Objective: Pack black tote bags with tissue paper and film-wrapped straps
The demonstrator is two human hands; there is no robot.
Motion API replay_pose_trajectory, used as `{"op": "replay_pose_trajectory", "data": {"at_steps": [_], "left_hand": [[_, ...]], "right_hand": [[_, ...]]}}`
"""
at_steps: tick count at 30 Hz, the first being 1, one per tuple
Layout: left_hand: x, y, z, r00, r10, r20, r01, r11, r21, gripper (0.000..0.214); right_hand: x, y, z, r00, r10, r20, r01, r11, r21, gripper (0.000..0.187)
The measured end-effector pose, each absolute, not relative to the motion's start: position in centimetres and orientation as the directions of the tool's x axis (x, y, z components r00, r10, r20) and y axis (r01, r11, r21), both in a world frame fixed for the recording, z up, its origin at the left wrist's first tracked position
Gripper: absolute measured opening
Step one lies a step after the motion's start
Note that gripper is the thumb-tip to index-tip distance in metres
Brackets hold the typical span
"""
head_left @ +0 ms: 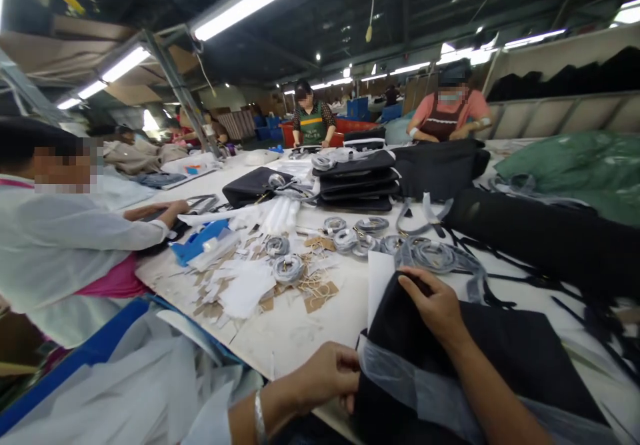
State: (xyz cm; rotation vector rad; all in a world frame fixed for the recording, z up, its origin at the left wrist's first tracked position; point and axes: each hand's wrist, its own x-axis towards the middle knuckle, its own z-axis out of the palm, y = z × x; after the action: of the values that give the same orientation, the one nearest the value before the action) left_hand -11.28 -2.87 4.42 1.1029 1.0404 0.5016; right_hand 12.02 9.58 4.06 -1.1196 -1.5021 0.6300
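A black fabric bag (pixel 505 358) lies at the near edge of the white worktable (pixel 305 328), partly inside a thin clear plastic sleeve (pixel 400 381). My left hand (pixel 327 373), with a bracelet on the wrist, pinches the edge of that plastic sleeve at the bag's left side. My right hand (pixel 434 303) rests on top of the bag near its upper corner, fingers curled over the fabric beside a white card (pixel 379 281).
Coiled grey straps (pixel 287 266), paper tags and white scraps (pixel 240 291) litter the table. A stack of black bags (pixel 357 181) stands mid-table, with more black fabric (pixel 540 238) and green plastic (pixel 580 168) at right. A person in white (pixel 60 238) sits left; others work at the far end.
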Motion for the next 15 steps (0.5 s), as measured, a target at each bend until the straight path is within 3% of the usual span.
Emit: {"op": "replay_pose_trajectory", "data": {"at_steps": [2, 4, 6, 8, 10, 15], "left_hand": [[-11.6, -2.9, 4.2, 0.445, 0.813, -0.374, 0.233, 0.298, 0.926, 0.021], [-12.2, -2.8, 3.5, 0.402, 0.882, -0.246, 0.387, 0.08, 0.919, 0.016], [-12.8, -2.8, 2.7, 0.407, 0.909, -0.09, 0.527, -0.152, 0.836, 0.02], [-13.3, -3.1, 2.3, 0.449, 0.893, -0.014, 0.583, -0.281, 0.762, 0.024], [-13.6, -3.5, 2.4, 0.44, 0.897, -0.037, 0.591, -0.259, 0.764, 0.023], [-13.1, -4.0, 4.0, 0.38, 0.893, -0.242, 0.43, 0.062, 0.901, 0.031]], "right_hand": [[11.9, 9.4, 4.3, 0.033, 0.898, 0.439, 0.293, 0.411, -0.863, 0.027], [11.9, 9.3, 4.4, 0.032, 0.903, 0.429, 0.286, 0.403, -0.87, 0.025], [12.0, 9.2, 4.6, 0.038, 0.907, 0.42, 0.28, 0.394, -0.875, 0.025], [12.0, 9.1, 4.7, 0.038, 0.908, 0.417, 0.274, 0.391, -0.878, 0.025], [12.0, 9.1, 4.8, 0.043, 0.912, 0.408, 0.273, 0.383, -0.883, 0.025], [12.0, 9.2, 4.9, 0.064, 0.917, 0.393, 0.249, 0.367, -0.896, 0.028]]}}
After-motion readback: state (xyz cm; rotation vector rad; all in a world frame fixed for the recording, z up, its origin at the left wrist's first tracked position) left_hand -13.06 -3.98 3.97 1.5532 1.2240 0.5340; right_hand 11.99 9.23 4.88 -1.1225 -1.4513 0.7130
